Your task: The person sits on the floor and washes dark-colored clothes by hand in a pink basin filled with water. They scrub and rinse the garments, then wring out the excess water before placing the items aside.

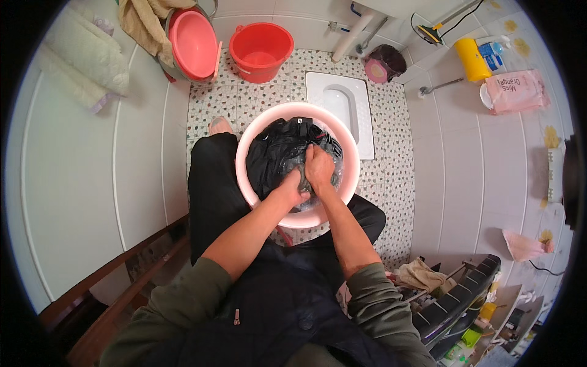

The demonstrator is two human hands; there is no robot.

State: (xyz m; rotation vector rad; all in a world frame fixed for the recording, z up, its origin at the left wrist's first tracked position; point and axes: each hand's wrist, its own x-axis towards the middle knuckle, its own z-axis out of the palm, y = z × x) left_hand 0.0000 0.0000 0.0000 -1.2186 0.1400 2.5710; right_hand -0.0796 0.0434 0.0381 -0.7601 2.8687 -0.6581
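A pink basin (243, 153) stands between my knees, with a wet black garment (269, 150) bunched in it and soapy water showing around the cloth. White marks show on the cloth near the basin's right side. My left hand (296, 186) is low in the middle of the basin, its fingers closed on the garment and partly hidden in the folds. Just right of it and a little farther off, my right hand (318, 166) is curled into a fist around another part of the same cloth. The two hands nearly touch.
A white squat toilet (370, 116) is set in the speckled tile floor beyond the basin's right. Farther back are a red bucket (261, 54), a stack of pink basins (194, 44) and a small bin (386, 63). A cluttered rack (458, 300) stands at the near right.
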